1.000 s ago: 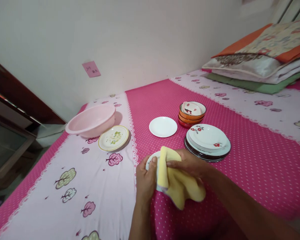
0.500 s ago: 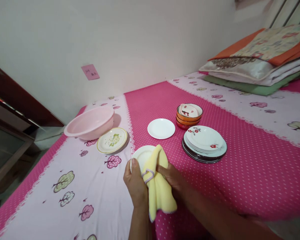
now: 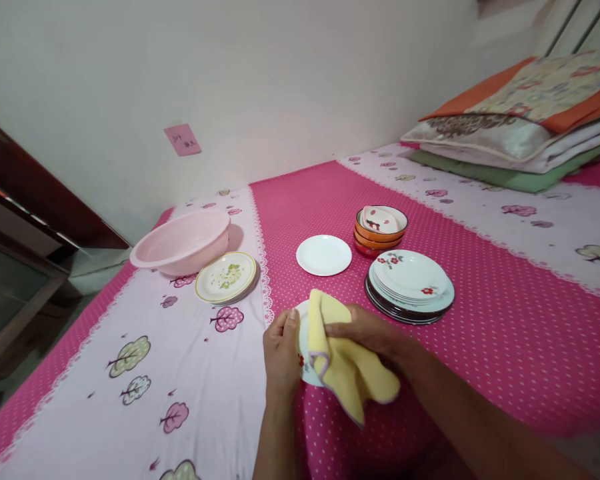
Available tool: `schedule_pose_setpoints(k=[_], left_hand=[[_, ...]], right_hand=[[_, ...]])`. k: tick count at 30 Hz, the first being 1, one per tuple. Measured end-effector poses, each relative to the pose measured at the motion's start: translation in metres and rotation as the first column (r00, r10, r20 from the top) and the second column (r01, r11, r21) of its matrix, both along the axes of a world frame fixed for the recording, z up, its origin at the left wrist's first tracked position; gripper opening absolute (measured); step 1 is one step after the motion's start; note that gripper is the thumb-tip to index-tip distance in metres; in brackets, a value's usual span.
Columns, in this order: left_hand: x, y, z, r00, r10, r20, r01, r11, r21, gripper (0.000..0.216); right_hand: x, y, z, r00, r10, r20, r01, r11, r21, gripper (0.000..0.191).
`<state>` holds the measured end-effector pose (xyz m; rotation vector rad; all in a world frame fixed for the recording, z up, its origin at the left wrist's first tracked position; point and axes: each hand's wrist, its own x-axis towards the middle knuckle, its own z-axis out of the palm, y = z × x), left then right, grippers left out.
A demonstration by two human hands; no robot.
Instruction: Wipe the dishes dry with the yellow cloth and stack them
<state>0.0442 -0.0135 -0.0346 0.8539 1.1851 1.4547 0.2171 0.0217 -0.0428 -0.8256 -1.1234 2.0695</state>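
"Plate (image 3: pixel 305 333) first: where is it?"

"At the near side, around the middle, held between the two hands. A cloth hides most of its right part; a bit of red flower shows low on the left."

"And the hands?"

"The left hand (image 3: pixel 281 343) pinches the left edge, thumb on top. The right hand (image 3: pixel 369 330) grips that yellow cloth (image 3: pixel 353 373) against the other side; some of its fingers are hidden, so I cannot tell how they lie."

"What lies beyond?"

"A plain white dish (image 3: pixel 324 255) sits alone on the pink-and-white sheet (image 3: pixel 290 207). To its right are stacked bowls (image 3: pixel 380 237), with a pile of flowered plates (image 3: pixel 414 275) nearer."

"On the left?"

"Some yellow-rimmed plates (image 3: pixel 227 277), stacked just beside a pink basin (image 3: pixel 183 243). At the far right, folded bedding (image 3: pixel 520 133) is heaped up."
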Motion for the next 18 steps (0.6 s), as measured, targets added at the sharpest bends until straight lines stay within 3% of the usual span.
schedule_pose_setpoints(k=[3,6,10,16,18], left_hand=[[0.003,-0.002,0.001,0.99,0.138,-0.019,-0.137,0.99,0.029,0.04],[0.006,-0.004,0.002,0.941,0.328,-0.082,-0.319,0.941,0.112,0.04],[0.011,-0.006,0.002,0.878,0.458,-0.139,-0.425,0.879,0.216,0.045],[0.005,-0.003,0.005,0.975,0.204,-0.084,-0.191,0.972,0.136,0.042],[0.001,-0.002,0.006,0.985,0.103,-0.137,-0.089,0.991,0.102,0.046]], right_hand=[[-0.019,-0.006,-0.001,0.992,-0.115,-0.05,0.112,0.992,-0.058,0.06],[-0.04,-0.018,0.001,0.971,-0.208,-0.12,0.188,0.97,-0.155,0.057],[-0.05,-0.026,0.001,0.963,-0.212,-0.167,0.178,0.964,-0.199,0.049],[-0.011,-0.003,0.002,0.986,-0.163,0.02,0.163,0.986,-0.013,0.057],[0.002,0.004,0.004,0.995,-0.08,0.055,0.077,0.996,0.053,0.057]])
